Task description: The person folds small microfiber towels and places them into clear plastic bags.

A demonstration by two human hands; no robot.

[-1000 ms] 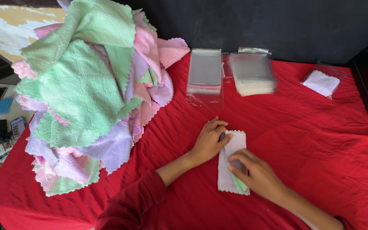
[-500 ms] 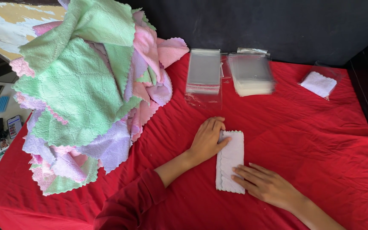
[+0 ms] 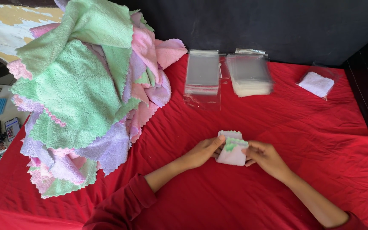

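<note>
Right now both hands meet over a small folded cloth (image 3: 231,150) lying on the red bedsheet (image 3: 243,200), near the front middle of the surface. The left hand (image 3: 201,151) has its fingers closed on the cloth's left edge, thumb toward the top; the right hand (image 3: 264,155) pinches the right edge, so each hand is clamped on the same bundle. The cloth is white-pink with a green scalloped layer peeking out at its upper fold, and it looks folded down to a compact packet.

By my judgement the folding step is at or near its end, with the packet being squared between the fingers. A neat next move would call for keeping the layers pressed together so the fold does not spring open.

Well apart to the left rises a big heap of green, pink and lilac cloths (image 3: 86,98). Behind, near the dark wall, lie a stack of clear plastic bags (image 3: 202,72), a second stack (image 3: 250,76) just beside it, and a bagged white cloth (image 3: 318,83) at far right.
</note>
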